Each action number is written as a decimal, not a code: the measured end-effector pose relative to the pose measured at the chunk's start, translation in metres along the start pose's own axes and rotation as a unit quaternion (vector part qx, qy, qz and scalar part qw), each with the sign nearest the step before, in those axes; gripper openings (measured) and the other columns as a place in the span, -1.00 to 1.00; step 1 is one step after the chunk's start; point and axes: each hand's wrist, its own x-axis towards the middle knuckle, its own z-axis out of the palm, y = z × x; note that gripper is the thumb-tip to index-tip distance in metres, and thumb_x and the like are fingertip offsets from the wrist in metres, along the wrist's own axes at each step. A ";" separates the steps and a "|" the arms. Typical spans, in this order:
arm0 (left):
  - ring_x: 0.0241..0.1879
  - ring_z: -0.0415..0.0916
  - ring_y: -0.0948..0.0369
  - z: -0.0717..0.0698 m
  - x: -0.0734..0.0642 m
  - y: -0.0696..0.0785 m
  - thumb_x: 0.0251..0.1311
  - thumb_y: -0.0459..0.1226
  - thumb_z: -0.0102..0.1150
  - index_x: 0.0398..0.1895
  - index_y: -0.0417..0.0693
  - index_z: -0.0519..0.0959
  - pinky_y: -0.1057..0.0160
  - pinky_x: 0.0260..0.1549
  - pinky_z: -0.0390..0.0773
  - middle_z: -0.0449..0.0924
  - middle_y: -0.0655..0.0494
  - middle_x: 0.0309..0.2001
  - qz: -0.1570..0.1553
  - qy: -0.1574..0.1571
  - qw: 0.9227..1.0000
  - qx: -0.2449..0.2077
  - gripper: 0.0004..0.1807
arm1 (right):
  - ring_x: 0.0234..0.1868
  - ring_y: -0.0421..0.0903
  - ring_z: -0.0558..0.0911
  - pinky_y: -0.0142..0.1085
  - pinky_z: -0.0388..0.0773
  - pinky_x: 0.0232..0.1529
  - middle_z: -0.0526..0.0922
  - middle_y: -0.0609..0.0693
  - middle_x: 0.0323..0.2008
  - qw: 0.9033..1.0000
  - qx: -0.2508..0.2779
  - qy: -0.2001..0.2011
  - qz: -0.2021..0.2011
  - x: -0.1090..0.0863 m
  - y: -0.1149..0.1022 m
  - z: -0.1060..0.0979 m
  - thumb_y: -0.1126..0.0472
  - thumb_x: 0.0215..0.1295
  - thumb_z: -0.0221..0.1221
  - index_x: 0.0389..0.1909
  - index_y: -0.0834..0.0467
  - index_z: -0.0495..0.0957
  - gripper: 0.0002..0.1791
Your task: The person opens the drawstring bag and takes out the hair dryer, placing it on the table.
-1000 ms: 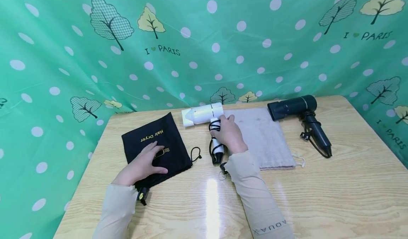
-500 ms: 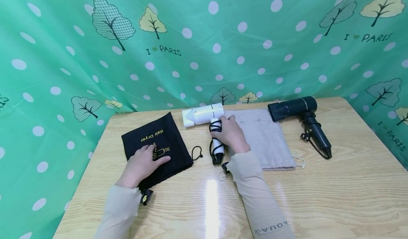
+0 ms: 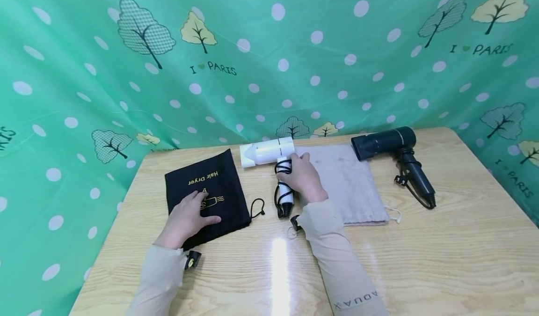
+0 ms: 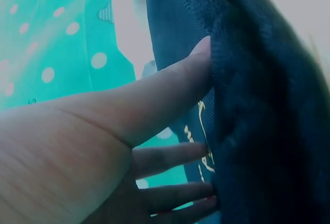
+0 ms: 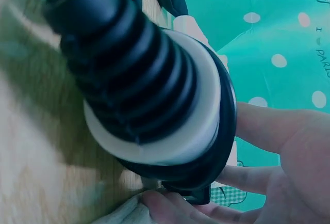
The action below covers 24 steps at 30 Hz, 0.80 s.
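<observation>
In the head view, a black drawstring bag (image 3: 210, 180) with gold "Hair Dryer" lettering lies flat on the table. My left hand (image 3: 185, 220) rests on it, fingers spread and loosely bent. Fingertips and thumb touch the fabric in the left wrist view. A white hair dryer (image 3: 267, 151) with a black cord wound round its handle (image 3: 286, 192) lies at the middle back. My right hand (image 3: 301, 178) holds that handle, thumb on one side and fingers on the other. In the right wrist view the ribbed black cord sleeve (image 5: 139, 79) fills the foreground.
A grey fabric bag (image 3: 343, 185) lies flat to the right of my right hand. Beyond it is a black hair dryer (image 3: 385, 143) with its cord wound round the handle. A green patterned curtain (image 3: 252, 72) hangs behind the wooden table (image 3: 421, 260).
My left hand has come down onto the black bag, and the bag has slid slightly to the right. My right hand and the white hair dryer have stayed in place.
</observation>
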 end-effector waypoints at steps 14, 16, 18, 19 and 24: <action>0.38 0.17 -0.31 -0.002 -0.002 -0.004 0.15 -0.04 0.39 0.33 -0.31 0.40 -0.32 0.32 0.20 0.31 -0.39 0.36 0.065 0.032 0.997 0.034 -0.22 | -0.02 0.20 0.55 0.02 0.58 -0.02 0.30 0.34 0.16 1.000 -0.019 -0.020 0.004 -0.002 -0.004 -0.003 -0.09 0.25 0.31 0.40 0.20 0.27 -0.19; 0.33 0.26 -0.30 -0.003 -0.004 0.000 0.17 -0.03 0.37 0.27 -0.31 0.46 -0.30 0.28 0.27 0.41 -0.36 0.29 0.068 0.051 0.995 0.047 -0.28 | 0.01 0.21 0.54 0.03 0.58 0.01 0.29 0.35 0.19 0.999 -0.023 -0.028 0.006 -0.002 -0.004 -0.004 -0.10 0.26 0.31 0.42 0.19 0.25 -0.17; 0.28 0.33 -0.29 -0.003 -0.006 0.004 0.17 0.01 0.36 0.24 -0.29 0.50 -0.29 0.22 0.34 0.46 -0.34 0.25 0.064 0.061 0.995 0.048 -0.30 | 0.02 0.21 0.54 0.03 0.58 0.02 0.29 0.35 0.19 0.999 -0.029 -0.031 0.006 -0.002 -0.004 -0.005 -0.08 0.28 0.28 0.43 0.19 0.24 -0.19; 0.27 0.35 -0.29 -0.003 -0.006 0.006 0.17 0.03 0.35 0.23 -0.29 0.51 -0.29 0.19 0.37 0.46 -0.35 0.24 0.062 0.060 0.995 0.047 -0.30 | 0.02 0.21 0.54 0.03 0.57 0.03 0.29 0.35 0.20 0.999 -0.032 -0.030 0.006 -0.001 -0.004 -0.004 -0.07 0.30 0.27 0.43 0.19 0.24 -0.21; 0.30 0.30 -0.34 -0.002 -0.007 0.008 0.13 0.09 0.36 0.30 -0.27 0.45 -0.35 0.15 0.39 0.32 -0.41 0.34 0.048 0.023 0.997 0.054 -0.19 | -0.01 0.18 0.55 0.02 0.59 0.02 0.32 0.33 0.14 0.999 -0.039 -0.018 0.002 -0.001 -0.005 -0.003 -0.04 0.35 0.23 0.39 0.21 0.29 -0.30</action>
